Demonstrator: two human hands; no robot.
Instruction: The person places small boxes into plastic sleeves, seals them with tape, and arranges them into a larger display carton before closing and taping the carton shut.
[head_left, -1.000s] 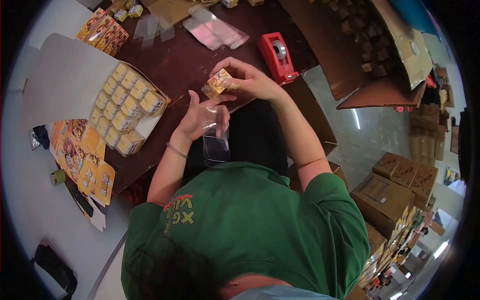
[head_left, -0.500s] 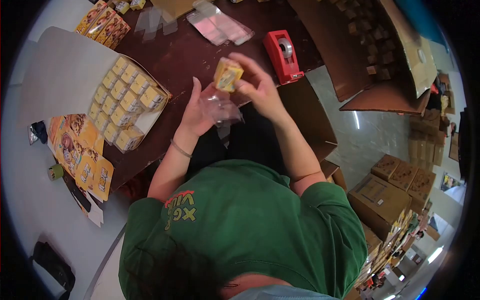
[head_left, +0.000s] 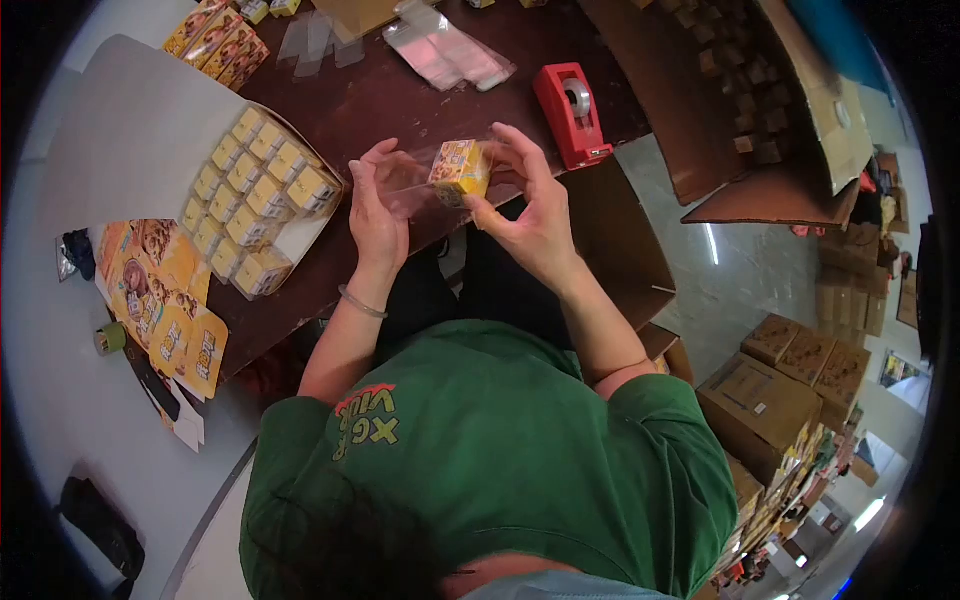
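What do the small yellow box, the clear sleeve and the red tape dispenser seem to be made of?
Small yellow box: probably printed card, with flat faces and straight edges.
Clear sleeve: likely thin, glossy plastic; the table shows through.
Red tape dispenser: seemingly hard, smooth plastic, evenly coloured.

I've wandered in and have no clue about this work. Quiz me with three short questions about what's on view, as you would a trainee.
1. Multiple choice: which hand has its fingers around the small yellow box?
a) the left
b) the right
c) neither

2. True or false: the tape dispenser is blue.

3. Fill the gap: the left hand holds thin, see-through ____.

Key:
1. b: the right hand, thumb and fingers on opposite sides of the box.
2. False: it is red and stands on the dark table.
3. plastic
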